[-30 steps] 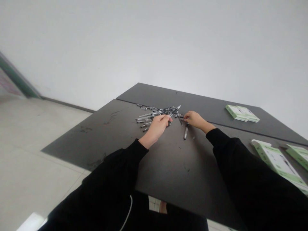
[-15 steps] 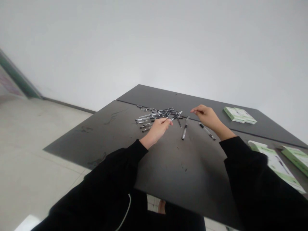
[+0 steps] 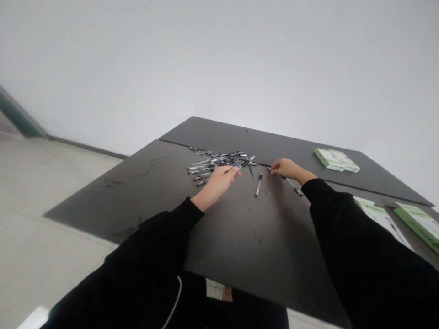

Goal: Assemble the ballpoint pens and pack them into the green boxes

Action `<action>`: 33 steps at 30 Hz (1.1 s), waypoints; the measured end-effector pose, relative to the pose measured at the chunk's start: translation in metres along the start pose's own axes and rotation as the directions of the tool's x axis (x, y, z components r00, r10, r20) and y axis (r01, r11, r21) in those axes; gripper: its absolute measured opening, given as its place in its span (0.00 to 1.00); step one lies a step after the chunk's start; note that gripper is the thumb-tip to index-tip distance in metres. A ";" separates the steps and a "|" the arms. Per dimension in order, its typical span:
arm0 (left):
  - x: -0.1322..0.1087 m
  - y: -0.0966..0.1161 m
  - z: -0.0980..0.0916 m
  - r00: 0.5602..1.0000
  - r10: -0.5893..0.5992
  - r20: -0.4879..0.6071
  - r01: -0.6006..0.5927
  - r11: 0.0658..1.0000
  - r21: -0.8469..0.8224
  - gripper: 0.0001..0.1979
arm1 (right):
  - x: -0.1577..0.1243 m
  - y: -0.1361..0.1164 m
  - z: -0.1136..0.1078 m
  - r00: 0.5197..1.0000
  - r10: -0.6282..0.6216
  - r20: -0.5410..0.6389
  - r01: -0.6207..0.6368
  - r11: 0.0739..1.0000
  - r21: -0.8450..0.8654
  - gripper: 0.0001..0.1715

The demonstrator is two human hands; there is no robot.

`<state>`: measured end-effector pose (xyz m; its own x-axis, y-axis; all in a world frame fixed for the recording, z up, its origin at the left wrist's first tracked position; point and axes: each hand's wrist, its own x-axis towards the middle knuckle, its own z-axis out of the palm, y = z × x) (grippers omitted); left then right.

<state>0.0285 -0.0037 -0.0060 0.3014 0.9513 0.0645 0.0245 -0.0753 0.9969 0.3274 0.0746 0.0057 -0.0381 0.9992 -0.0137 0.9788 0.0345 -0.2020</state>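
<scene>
- Head view, centre: your left fingers pinch a pen [image 3: 245,163]; that left hand [image 3: 216,184] holds steady.
- Right of centre, your right hand [image 3: 289,169] has dropped to the tabletop [image 3: 233,242], fingertips bunched; their grip is unclear.
- So both hands work low, between the pen pile [image 3: 214,162] left of centre and a loose pen [image 3: 294,187] right.

Head-worn view, looking forward and down across dark table [image 3: 233,246] toward wall [image 3: 240,59].

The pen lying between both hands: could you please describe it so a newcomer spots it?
On the dark table, look between the left hand and the right hand. The pen lies singly there, clear of both hands and the heap of pens.
</scene>
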 end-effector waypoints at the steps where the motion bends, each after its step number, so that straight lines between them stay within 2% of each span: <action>1: 0.000 0.000 0.000 1.000 0.001 0.003 -0.001 1.000 0.005 0.15 | 0.003 -0.002 0.002 1.000 -0.006 0.013 0.006 1.000 -0.004 0.06; 6: -0.003 0.004 0.003 0.999 -0.014 0.046 0.013 0.999 0.033 0.15 | -0.003 -0.012 -0.010 0.999 -0.019 -0.037 0.019 1.000 0.016 0.08; 7: -0.004 0.005 0.003 0.998 -0.018 0.052 0.016 0.999 0.039 0.16 | -0.010 -0.014 -0.015 0.997 -0.028 -0.076 0.033 0.997 0.069 0.11; 9: -0.006 0.007 0.005 0.997 -0.012 0.071 0.008 0.999 0.046 0.15 | -0.032 -0.021 -0.027 0.980 -0.053 -0.189 0.108 0.951 0.291 0.21; 11: -0.010 0.008 0.007 0.994 0.009 0.108 -0.015 0.998 0.054 0.15 | -0.061 -0.030 -0.035 0.949 -0.037 -0.313 0.221 0.785 0.579 0.29; 12: -0.013 0.009 0.009 0.991 0.020 0.135 -0.029 0.998 0.061 0.15 | -0.076 -0.035 -0.037 0.938 0.000 -0.346 0.255 0.678 0.689 0.28; 15: -0.021 0.010 0.015 0.969 0.053 0.241 -0.076 0.993 0.087 0.16 | -0.116 -0.048 -0.033 0.939 0.140 -0.313 0.239 0.387 0.891 0.19; 17: -0.024 0.010 0.018 0.945 0.070 0.320 -0.106 0.989 0.098 0.18 | -0.133 -0.054 -0.024 0.944 0.196 -0.265 0.209 0.266 0.941 0.16; 18: -0.025 0.009 0.019 0.935 0.077 0.347 -0.118 0.988 0.099 0.19 | -0.138 -0.056 -0.020 0.945 0.206 -0.254 0.203 0.241 0.949 0.15; 20: -0.026 0.008 0.019 0.928 0.084 0.364 -0.129 0.986 0.102 0.21 | -0.144 -0.059 -0.011 0.947 0.200 -0.253 0.204 0.236 0.950 0.15; 23: -0.025 0.008 0.019 0.939 0.069 0.336 -0.112 0.988 0.109 0.20 | -0.145 -0.062 -0.003 0.957 0.155 -0.246 0.205 0.237 0.949 0.15; 29: -0.023 0.006 0.019 0.942 0.062 0.330 -0.104 0.988 0.113 0.20 | -0.148 -0.074 -0.003 0.966 0.115 -0.232 0.206 0.199 0.958 0.15; 33: -0.022 0.004 0.017 0.924 0.097 0.369 -0.162 0.975 0.150 0.21 | -0.150 -0.079 0.002 0.970 0.086 -0.226 0.201 0.228 0.953 0.14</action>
<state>0.0383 -0.0300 -0.0043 0.6327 0.7617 0.1394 0.1181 -0.2728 0.9548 0.2553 -0.0778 0.0221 0.0927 0.9773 0.1903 0.0240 0.1889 -0.9817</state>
